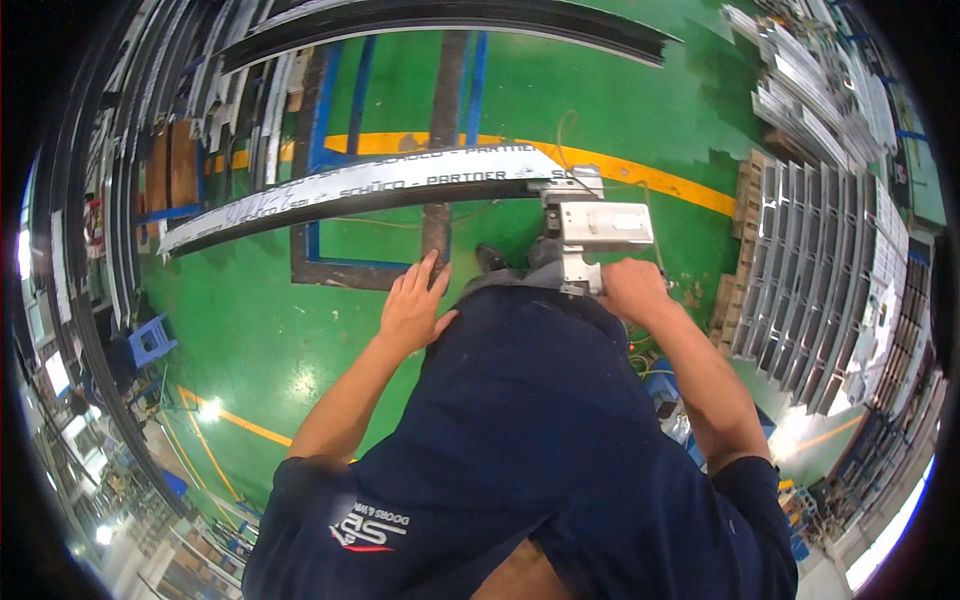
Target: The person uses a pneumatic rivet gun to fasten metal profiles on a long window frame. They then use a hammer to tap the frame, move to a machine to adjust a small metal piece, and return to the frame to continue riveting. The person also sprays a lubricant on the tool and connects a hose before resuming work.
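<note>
Dark blue shirt (520,440) fills the bottom middle. Right hand (632,292) is closed around a silver metal jig block (600,228) at the end of a long film-wrapped bar (350,190) across the upper middle. Left hand (415,305) is open, flat, holding nothing. It looks like the block is being fitted; pushing it square likely comes next.

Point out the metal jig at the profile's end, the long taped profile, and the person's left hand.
metal jig (606,224): head view, on its flat top plate.
long taped profile (360,188): head view, on the white protective tape, mid-length.
left hand (414,308): head view, on the back of the hand.
</note>
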Demonstrator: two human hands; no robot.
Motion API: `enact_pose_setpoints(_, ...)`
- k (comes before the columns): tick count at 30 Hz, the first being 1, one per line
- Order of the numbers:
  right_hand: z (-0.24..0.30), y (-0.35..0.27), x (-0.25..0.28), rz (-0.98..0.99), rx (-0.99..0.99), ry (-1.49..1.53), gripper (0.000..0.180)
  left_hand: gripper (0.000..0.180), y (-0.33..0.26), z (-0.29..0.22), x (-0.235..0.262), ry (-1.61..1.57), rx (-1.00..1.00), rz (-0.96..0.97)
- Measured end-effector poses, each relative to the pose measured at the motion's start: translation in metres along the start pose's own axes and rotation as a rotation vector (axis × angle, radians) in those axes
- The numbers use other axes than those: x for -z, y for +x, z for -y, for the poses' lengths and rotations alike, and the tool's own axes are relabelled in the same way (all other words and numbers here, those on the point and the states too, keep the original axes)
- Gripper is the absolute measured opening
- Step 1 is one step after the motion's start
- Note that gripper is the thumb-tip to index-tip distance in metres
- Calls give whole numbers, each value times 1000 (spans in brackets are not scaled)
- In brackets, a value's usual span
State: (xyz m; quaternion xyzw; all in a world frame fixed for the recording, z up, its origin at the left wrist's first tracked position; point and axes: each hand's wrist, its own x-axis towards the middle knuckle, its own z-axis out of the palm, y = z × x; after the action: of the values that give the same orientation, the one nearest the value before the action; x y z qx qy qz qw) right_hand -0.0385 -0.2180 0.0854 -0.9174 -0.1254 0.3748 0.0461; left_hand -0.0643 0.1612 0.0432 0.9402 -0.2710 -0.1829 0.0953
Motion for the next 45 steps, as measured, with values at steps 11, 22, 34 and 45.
enact_pose_setpoints(11, -1, -9, 10, -166, 52, 38, 20, 76, 6, 4, -7, -95, -41, 17)
enact_pose_setpoints(22, -10, -24, 39, -316, 137, 35, 33, 81, 135, 162, 117, 112, 190, 84)
enact_pose_setpoints(34, -29, 4, 152, -85, 96, -2, 27, 104, 134, 169, 80, 147, -100, -351)
enact_pose_setpoints(45, -15, 10, 162, 67, 52, 12, 26, 96, 136, 158, 75, 141, 19, -296)
